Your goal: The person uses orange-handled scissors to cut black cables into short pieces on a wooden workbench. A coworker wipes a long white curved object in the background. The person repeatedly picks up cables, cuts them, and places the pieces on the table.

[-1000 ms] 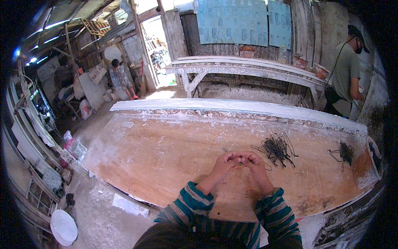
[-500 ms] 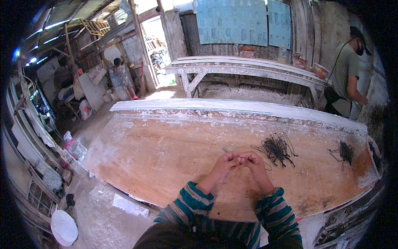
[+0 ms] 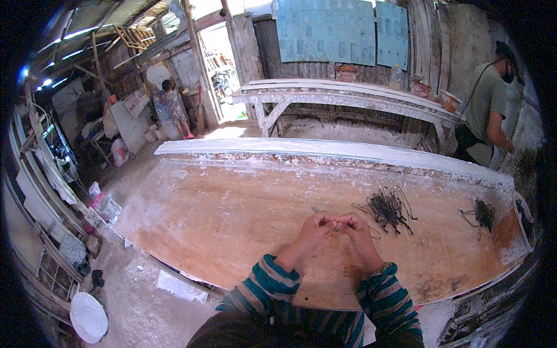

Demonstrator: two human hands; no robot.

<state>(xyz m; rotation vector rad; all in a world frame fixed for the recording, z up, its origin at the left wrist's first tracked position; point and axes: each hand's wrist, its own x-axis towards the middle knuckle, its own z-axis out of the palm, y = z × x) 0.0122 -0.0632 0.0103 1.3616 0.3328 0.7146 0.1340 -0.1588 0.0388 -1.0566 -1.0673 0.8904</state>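
Note:
My left hand [image 3: 315, 227] and my right hand [image 3: 356, 227] meet above the wooden tabletop [image 3: 232, 214], fingertips pinched together. Between them shows a small greenish bit [image 3: 336, 231], too tiny to name. A thin dark loop of cord [image 3: 375, 233] curves out beside my right hand; whether my fingers hold its end is hidden. Just beyond my left fingers lies a slim grey object [image 3: 315, 209], partly covered. A tangled pile of black cords [image 3: 390, 210] rests past my right hand. Farther right is a smaller black bundle [image 3: 483, 213].
An orange, white-smeared container [image 3: 512, 236] lies at the table's right end. A white-crusted ledge [image 3: 278, 146] runs along the far side, with a long bench [image 3: 348, 93] behind it. One person [image 3: 490, 104] stands at the right; another, smaller person [image 3: 173, 110] is far left.
My hands stay nearly in place, with small shifts of the fingers around the pinch. The person at the right leans slightly differently, and the far-left person has turned a little.

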